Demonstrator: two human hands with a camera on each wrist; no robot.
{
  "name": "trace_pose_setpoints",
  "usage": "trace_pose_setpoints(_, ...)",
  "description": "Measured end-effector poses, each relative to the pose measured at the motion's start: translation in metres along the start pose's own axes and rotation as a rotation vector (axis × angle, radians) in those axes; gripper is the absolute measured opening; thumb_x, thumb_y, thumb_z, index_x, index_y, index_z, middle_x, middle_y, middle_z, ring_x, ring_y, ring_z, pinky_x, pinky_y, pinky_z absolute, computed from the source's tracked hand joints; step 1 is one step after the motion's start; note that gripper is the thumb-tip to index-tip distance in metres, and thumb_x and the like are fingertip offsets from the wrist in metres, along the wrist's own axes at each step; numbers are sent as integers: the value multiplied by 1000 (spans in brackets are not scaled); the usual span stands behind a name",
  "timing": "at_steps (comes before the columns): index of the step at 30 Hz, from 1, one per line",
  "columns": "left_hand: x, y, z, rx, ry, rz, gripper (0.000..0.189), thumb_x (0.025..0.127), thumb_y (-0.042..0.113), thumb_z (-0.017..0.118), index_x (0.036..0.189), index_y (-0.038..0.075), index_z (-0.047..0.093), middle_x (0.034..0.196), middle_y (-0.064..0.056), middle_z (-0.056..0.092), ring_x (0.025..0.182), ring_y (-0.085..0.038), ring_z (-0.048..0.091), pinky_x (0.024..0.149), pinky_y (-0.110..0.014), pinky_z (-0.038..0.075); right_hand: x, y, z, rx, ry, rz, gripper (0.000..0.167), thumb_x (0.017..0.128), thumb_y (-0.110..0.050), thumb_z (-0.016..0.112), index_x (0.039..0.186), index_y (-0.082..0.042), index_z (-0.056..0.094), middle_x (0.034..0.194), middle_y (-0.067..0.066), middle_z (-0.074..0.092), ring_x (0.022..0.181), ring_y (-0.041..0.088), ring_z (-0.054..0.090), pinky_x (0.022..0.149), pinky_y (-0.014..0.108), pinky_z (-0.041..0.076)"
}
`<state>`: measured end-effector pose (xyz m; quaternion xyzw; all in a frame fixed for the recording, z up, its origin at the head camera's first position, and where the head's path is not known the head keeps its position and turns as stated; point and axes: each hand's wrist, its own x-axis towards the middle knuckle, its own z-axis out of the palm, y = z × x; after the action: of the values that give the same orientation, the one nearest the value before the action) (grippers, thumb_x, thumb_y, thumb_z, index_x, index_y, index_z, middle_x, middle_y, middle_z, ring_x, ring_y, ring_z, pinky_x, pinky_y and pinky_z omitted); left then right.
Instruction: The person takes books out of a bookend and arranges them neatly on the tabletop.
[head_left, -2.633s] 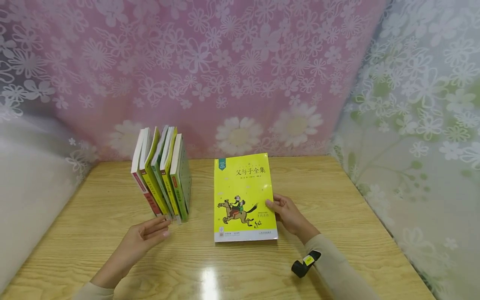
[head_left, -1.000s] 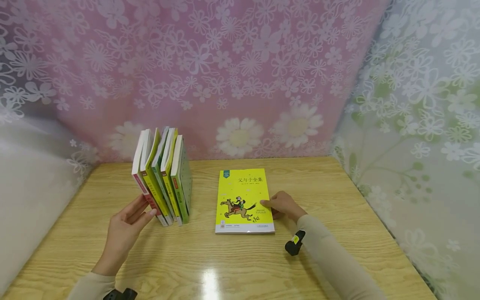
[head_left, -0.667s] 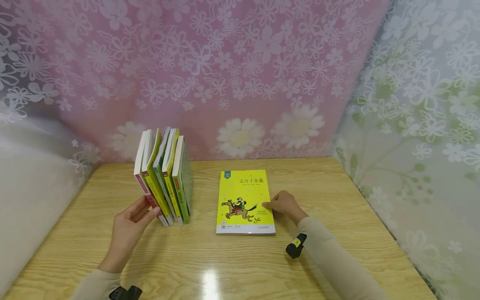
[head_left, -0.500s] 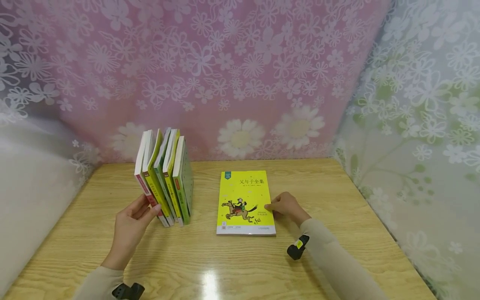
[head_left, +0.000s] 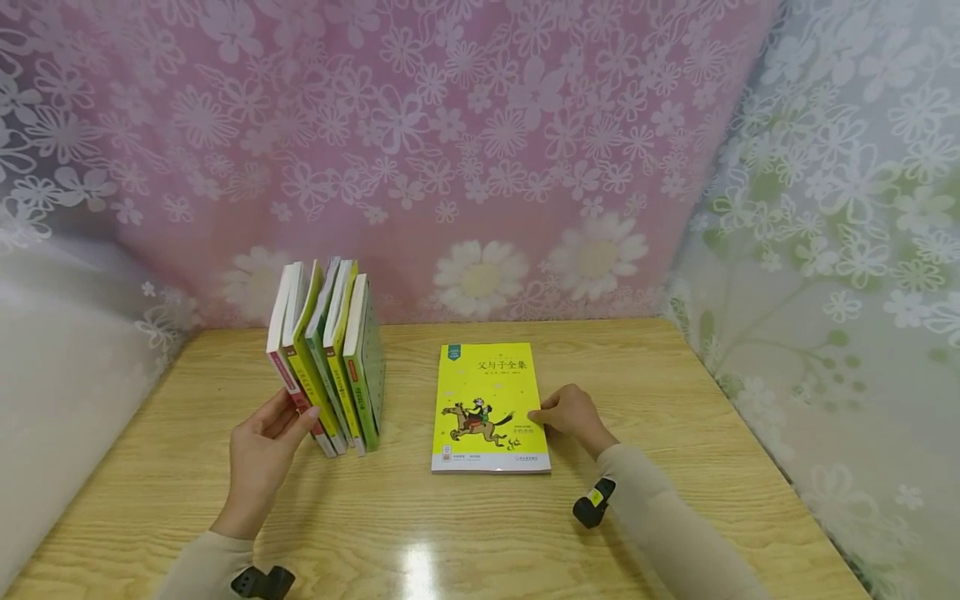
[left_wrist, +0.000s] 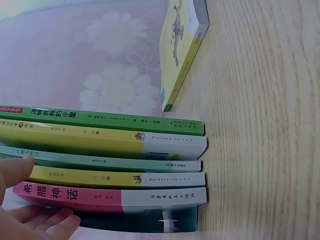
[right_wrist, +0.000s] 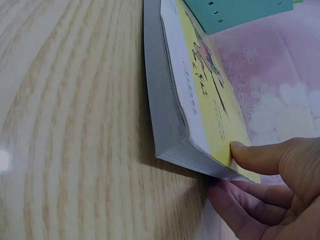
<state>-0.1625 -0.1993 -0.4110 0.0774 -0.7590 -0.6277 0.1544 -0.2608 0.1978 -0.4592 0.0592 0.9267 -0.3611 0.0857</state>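
Several paperback books stand upright in a row at the left of the table, spines facing me. A red-and-white spine is at the row's left end, and a green spine is at its right end. My left hand holds the left end, thumb across the spines and fingers against the outer cover. At the middle lies a thick yellow book, face up, with a horse and riders on its cover. My right hand pinches its right edge, thumb on the cover and fingers underneath.
The wooden table runs back to a pink floral curtain. A pale floral curtain borders the right side. A bare strip of wood separates the row from the yellow book. Black wrist cameras are strapped to both sleeves.
The yellow book was tilted up in my right hand and now lies flat, nearly straight. My left hand went from the row's front bottom corner to its left end. Little moved in the last second.
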Motion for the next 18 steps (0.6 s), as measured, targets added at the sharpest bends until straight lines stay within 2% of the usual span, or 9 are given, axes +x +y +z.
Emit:
trace_pose_setpoints(4, 0, -2, 3, 1, 26, 28, 56, 89, 15, 69, 140, 2, 47, 136, -18, 53, 109, 1, 57, 82, -7, 46, -3, 0, -1, -40, 27, -25, 28, 80, -22, 80, 96, 1, 75, 82, 7, 72, 68, 15, 64, 63, 28, 52)
trace_pose_setpoints(8, 1, -4, 4, 37, 47, 49, 55, 89, 15, 70, 138, 0, 49, 133, -18, 55, 108, 0, 58, 81, -7, 46, -5, 2, -3, 18, 39, -29, 33, 81, -22, 78, 103, 3, 73, 94, 12, 71, 81, 19, 66, 74, 36, 55)
trace_pose_setpoints(13, 2, -7, 5, 39, 65, 57, 53, 89, 15, 70, 136, 0, 51, 130, -18, 57, 103, 4, 58, 79, -7, 47, -6, 10, -5, 180, 46, -22, 40, 87, -26, 72, 115, 3, 68, 112, 15, 68, 102, 26, 64, 89, 41, 52)
trace_pose_setpoints(18, 3, -9, 5, 9, 79, 43, 52, 90, 16, 69, 136, 2, 51, 131, -19, 56, 98, 11, 57, 78, -7, 48, -8, 14, -6, 455, -5, -17, 48, 95, -26, 63, 130, 6, 55, 126, 22, 59, 111, 30, 61, 95, 40, 50)
